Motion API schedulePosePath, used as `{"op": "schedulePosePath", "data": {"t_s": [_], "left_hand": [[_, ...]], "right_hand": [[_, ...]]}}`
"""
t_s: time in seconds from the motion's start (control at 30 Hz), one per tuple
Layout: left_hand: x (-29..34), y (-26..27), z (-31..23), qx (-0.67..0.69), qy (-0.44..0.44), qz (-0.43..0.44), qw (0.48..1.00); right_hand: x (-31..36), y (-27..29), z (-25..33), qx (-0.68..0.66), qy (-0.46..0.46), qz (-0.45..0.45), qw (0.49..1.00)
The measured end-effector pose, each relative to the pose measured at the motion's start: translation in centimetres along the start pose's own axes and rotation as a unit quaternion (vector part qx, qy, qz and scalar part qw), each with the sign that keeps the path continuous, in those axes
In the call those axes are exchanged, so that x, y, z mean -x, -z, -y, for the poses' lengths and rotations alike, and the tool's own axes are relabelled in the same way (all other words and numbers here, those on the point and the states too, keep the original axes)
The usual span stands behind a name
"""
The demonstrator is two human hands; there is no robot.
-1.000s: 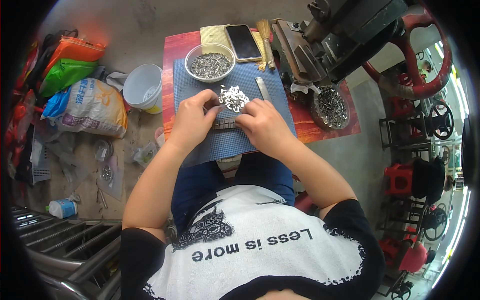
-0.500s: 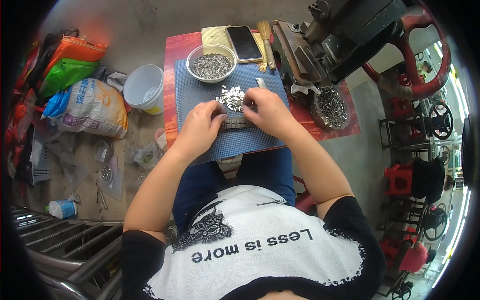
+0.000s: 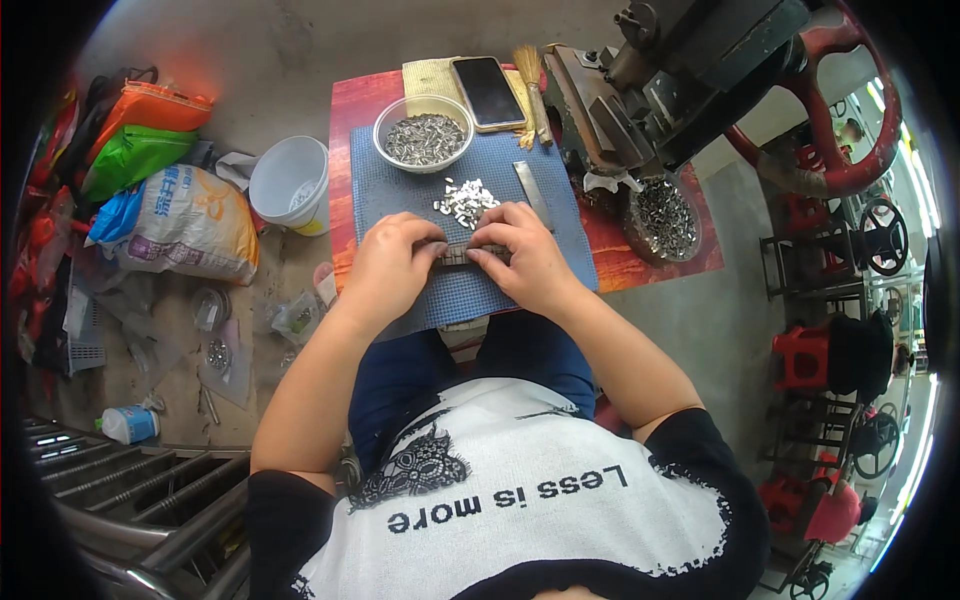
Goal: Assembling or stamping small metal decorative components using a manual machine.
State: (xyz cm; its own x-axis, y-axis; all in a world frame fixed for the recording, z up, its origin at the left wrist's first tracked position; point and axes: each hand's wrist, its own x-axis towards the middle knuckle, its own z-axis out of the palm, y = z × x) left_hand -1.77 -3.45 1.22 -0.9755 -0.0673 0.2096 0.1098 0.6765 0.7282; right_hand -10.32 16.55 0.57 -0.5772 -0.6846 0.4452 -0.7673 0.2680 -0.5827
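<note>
A dark slotted metal bar lies across the blue ribbed mat, nearest my body. My left hand is closed at its left end, thumb and fingers pinched on it. My right hand pinches its right part, with the fingers covering that end. Just beyond the bar sits a small heap of shiny white-silver pieces. Behind the heap stands a clear plastic bowl full of small metal pins. A flat metal strip rests beside my right hand. Any small piece between my fingertips is hidden.
A phone, a yellow cloth and a straw brush lie at the table's far side. To the right stands a machine with a red handwheel, above a bowl of metal parts. A white bucket stands left.
My right hand has moved left and nearer to me, from beside the white heap to the bar. It now uncovers the flat metal strip. My left hand stays at the bar's left end.
</note>
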Motion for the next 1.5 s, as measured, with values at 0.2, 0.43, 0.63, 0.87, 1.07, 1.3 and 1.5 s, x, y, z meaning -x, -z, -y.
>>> {"op": "schedulePosePath", "data": {"t_s": [0.2, 0.43, 0.63, 0.87, 1.07, 1.3, 1.5], "left_hand": [[1.2, -0.1, -0.8, -0.027, 0.017, -0.019, 0.999], [2.3, -1.3, -0.7, 0.014, 0.002, -0.078, 0.997], [1.9, -2.1, -0.4, 0.004, 0.001, -0.100, 0.995], [3.2, -0.7, -1.1, 0.005, 0.050, -0.193, 0.980], [10.6, 1.2, 8.0, 0.108, 0.083, -0.383, 0.914], [20.6, -4.8, 7.3, -0.082, 0.209, -0.097, 0.970], [21.8, -8.0, 4.8, -0.249, 0.128, -0.019, 0.960]], "right_hand": [[0.1, 0.0, 0.5, -0.014, -0.023, -0.003, 1.000], [0.9, 2.7, -1.6, -0.037, -0.105, -0.051, 0.992], [2.6, 2.4, -2.1, -0.007, -0.106, -0.062, 0.992], [4.1, 3.9, -1.8, -0.055, -0.112, -0.137, 0.983], [11.3, 4.4, 0.2, -0.053, -0.128, -0.225, 0.964], [20.7, 2.0, -1.1, 0.049, -0.272, -0.105, 0.955], [23.5, 0.7, 0.8, 0.266, -0.248, -0.017, 0.931]]}}
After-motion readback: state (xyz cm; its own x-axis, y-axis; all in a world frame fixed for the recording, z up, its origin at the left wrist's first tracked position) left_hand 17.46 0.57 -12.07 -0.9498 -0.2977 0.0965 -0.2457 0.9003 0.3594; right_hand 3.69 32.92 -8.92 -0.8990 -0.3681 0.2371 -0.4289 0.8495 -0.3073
